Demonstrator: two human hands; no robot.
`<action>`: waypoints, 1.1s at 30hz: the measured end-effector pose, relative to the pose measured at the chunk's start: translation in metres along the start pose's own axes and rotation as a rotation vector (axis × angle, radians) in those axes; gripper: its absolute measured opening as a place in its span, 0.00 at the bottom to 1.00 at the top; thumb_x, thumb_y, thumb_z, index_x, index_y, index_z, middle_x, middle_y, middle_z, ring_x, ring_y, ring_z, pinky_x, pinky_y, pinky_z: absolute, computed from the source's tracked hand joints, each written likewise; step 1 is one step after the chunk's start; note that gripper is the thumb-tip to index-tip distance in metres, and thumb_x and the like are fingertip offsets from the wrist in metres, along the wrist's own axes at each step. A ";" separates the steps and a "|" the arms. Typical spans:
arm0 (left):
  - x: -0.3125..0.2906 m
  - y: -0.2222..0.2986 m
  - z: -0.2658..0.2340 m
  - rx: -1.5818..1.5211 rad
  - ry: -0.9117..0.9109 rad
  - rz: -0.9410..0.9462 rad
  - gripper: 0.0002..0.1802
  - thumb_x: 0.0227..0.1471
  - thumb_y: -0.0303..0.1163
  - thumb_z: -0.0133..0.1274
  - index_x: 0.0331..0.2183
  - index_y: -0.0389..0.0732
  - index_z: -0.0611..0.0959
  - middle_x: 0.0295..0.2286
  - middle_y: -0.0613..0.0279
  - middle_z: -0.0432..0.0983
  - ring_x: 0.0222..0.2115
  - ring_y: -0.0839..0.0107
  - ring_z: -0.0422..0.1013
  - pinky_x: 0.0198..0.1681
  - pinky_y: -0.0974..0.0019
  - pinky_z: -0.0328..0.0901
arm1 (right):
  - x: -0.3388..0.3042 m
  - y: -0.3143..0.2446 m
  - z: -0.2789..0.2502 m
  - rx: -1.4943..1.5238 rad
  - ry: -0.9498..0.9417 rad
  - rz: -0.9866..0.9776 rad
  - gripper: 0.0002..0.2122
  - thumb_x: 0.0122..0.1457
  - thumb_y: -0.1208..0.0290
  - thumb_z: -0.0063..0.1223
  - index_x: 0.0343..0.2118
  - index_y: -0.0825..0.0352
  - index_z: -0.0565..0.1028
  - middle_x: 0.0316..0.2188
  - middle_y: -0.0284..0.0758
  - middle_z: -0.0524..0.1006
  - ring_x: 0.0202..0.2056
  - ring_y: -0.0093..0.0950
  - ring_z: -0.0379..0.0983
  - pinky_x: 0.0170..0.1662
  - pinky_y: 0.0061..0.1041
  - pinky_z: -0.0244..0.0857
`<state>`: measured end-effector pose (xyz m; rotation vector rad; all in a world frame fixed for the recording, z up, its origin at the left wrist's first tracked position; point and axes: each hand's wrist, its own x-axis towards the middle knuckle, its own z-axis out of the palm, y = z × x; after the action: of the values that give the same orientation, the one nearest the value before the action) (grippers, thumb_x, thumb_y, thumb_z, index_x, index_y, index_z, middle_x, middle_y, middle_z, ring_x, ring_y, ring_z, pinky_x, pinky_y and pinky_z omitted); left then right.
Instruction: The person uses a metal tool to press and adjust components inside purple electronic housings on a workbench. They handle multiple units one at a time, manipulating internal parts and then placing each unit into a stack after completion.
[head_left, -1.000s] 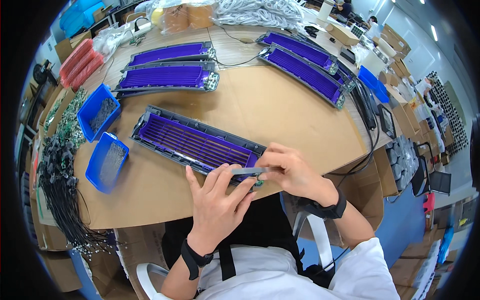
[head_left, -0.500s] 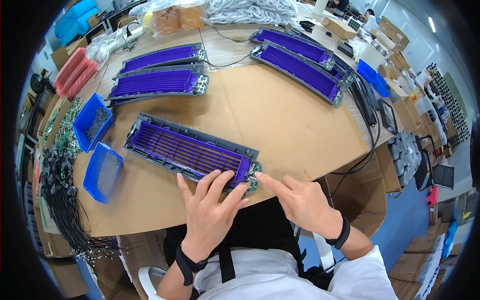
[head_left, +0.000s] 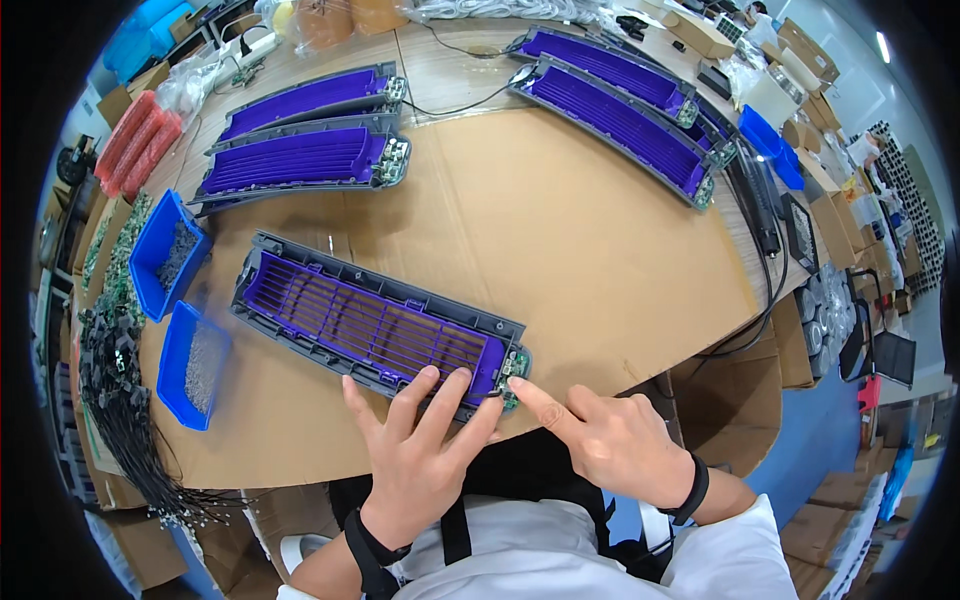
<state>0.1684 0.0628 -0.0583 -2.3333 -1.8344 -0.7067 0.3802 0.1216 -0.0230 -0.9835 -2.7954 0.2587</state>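
Note:
A dark grey long housing (head_left: 388,281) with a purple slatted grille (head_left: 345,315) lies at a slant before me. At its right end sits a small green circuit board (head_left: 514,364). My left hand (head_left: 420,445) rests palm down on the housing's near edge, fingers spread, with two fingertips on the grille and the thumb by the board. My right hand (head_left: 615,435) touches the board with its outstretched index finger. Its other fingers are curled, and nothing shows in them. The underside of that hand is hidden.
Similar purple-grilled housings lie at the back left (head_left: 290,160) and back right (head_left: 620,125). Two blue bins of small parts (head_left: 165,255) (head_left: 180,370) stand at left, beside a bundle of black cables (head_left: 115,390). A cardboard sheet (head_left: 590,250) covers the table; black cords (head_left: 770,290) hang at right.
The view has shifted a little, so the table things sit slightly differently in it. Both hands keep nearly the same places on the housing and board.

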 end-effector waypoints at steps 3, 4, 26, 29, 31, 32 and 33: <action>-0.002 0.002 0.001 0.020 0.028 0.026 0.11 0.49 0.43 0.58 0.37 0.57 0.85 0.46 0.67 0.74 0.50 0.62 0.66 0.60 0.25 0.35 | 0.001 0.001 -0.002 -0.016 -0.038 -0.025 0.32 0.50 0.75 0.53 0.63 0.61 0.65 0.19 0.32 0.64 0.12 0.24 0.67 0.13 0.28 0.59; -0.003 0.001 0.002 0.030 0.019 0.033 0.12 0.48 0.43 0.59 0.38 0.58 0.85 0.46 0.67 0.74 0.51 0.62 0.66 0.59 0.22 0.35 | 0.002 0.001 -0.002 -0.023 -0.049 -0.025 0.32 0.50 0.75 0.53 0.63 0.61 0.65 0.19 0.31 0.64 0.12 0.24 0.67 0.13 0.28 0.59; -0.006 -0.005 0.008 -0.365 0.243 -0.061 0.34 0.45 0.35 0.67 0.46 0.41 0.62 0.51 0.48 0.65 0.52 0.55 0.67 0.62 0.25 0.35 | 0.022 0.017 0.007 0.484 0.508 0.174 0.05 0.61 0.73 0.56 0.37 0.68 0.78 0.28 0.32 0.75 0.30 0.25 0.71 0.38 0.23 0.64; -0.007 -0.006 0.011 -0.407 0.261 -0.069 0.33 0.45 0.35 0.67 0.45 0.41 0.63 0.52 0.48 0.64 0.54 0.55 0.66 0.63 0.28 0.31 | 0.016 0.008 -0.005 0.677 0.463 0.142 0.04 0.54 0.78 0.61 0.34 0.68 0.81 0.34 0.37 0.79 0.33 0.31 0.76 0.38 0.25 0.68; -0.007 -0.005 0.012 -0.405 0.287 -0.090 0.36 0.41 0.32 0.70 0.45 0.44 0.62 0.50 0.52 0.68 0.54 0.55 0.65 0.64 0.31 0.34 | 0.023 -0.004 -0.002 0.884 0.521 0.040 0.06 0.53 0.81 0.62 0.35 0.69 0.81 0.35 0.38 0.79 0.34 0.32 0.77 0.38 0.25 0.70; -0.006 -0.005 0.012 -0.402 0.301 -0.098 0.37 0.39 0.31 0.71 0.44 0.46 0.62 0.50 0.54 0.70 0.54 0.54 0.65 0.64 0.32 0.35 | 0.029 -0.010 0.000 0.987 0.553 -0.014 0.08 0.52 0.82 0.62 0.35 0.69 0.81 0.36 0.39 0.79 0.35 0.32 0.78 0.37 0.26 0.71; -0.006 -0.004 0.012 -0.403 0.298 -0.097 0.38 0.39 0.31 0.71 0.45 0.46 0.62 0.50 0.54 0.70 0.54 0.54 0.65 0.64 0.32 0.35 | 0.032 -0.013 0.003 0.983 0.531 -0.033 0.08 0.51 0.83 0.62 0.35 0.70 0.81 0.35 0.39 0.79 0.35 0.32 0.78 0.37 0.26 0.72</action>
<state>0.1670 0.0629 -0.0723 -2.1961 -1.8115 -1.4694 0.3471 0.1320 -0.0195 -0.6089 -1.8141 1.0475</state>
